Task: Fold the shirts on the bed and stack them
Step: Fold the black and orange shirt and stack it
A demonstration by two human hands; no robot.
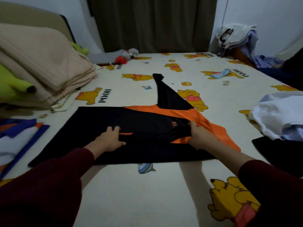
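I see the black and orange shirt (114,128) spread on the bed (131,194). My left hand (109,140) and right hand (200,137) each pinch its fabric with curled fingers

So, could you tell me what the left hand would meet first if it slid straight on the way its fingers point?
The left hand points up the bed across the black and orange shirt. Past the shirt's far edge it would probably meet only bare Pooh-print sheet; the shirt's black sleeve lies further right.
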